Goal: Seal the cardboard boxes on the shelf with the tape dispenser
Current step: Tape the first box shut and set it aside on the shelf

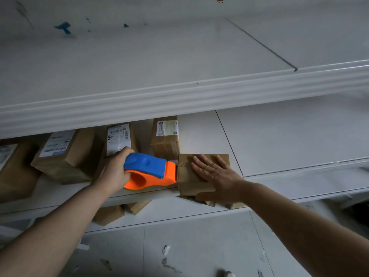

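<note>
A small brown cardboard box point(188, 176) stands at the front edge of the middle shelf point(279, 148). My right hand point(216, 174) lies flat on its top with straight, spread fingers. My left hand point(114, 168) grips the handle end of a blue and orange tape dispenser point(151, 170). The dispenser's orange nose touches the box's left side. Behind it on the same shelf are other cardboard boxes with white labels, one upright point(165, 136), one in the middle point(119, 138) and a larger one to the left point(65, 154).
A white upper shelf point(179, 92) overhangs the boxes closely. More brown boxes point(111, 213) lie on the lower shelf beneath. The pale floor point(189, 252) below carries scraps of paper. The right half of the middle shelf holds nothing.
</note>
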